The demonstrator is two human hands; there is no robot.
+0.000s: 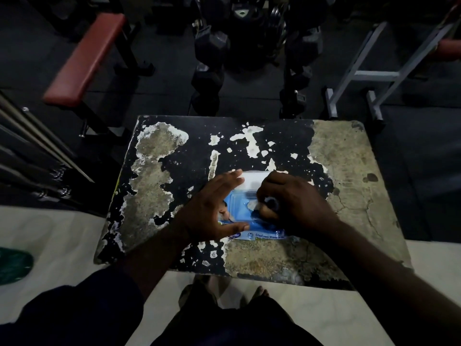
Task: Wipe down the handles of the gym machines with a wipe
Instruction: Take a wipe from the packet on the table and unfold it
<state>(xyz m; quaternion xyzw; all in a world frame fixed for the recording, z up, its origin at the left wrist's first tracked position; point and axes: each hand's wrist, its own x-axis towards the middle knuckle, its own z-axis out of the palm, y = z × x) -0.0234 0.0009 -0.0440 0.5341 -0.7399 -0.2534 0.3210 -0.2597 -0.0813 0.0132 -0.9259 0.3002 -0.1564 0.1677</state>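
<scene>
A blue pack of wet wipes [243, 216] lies on a worn table [344, 166] with peeling black paint. Its white lid [252, 179] stands flipped open at the far side. My left hand [212, 208] lies flat on the pack's left part, fingers straight and spread, holding it down. My right hand [294, 203] hovers over the pack's opening, its fingertips curled and pinching at something pale there. Whether that is a wipe is blurred. The pack's right part is hidden under this hand.
Beyond the table stand racks of black dumbbells [212, 43]. A red padded bench [84, 58] is at the far left, steel bars [37, 136] at the left edge, a grey metal frame [374, 73] at the far right. Pale floor tiles [50, 240] lie near me.
</scene>
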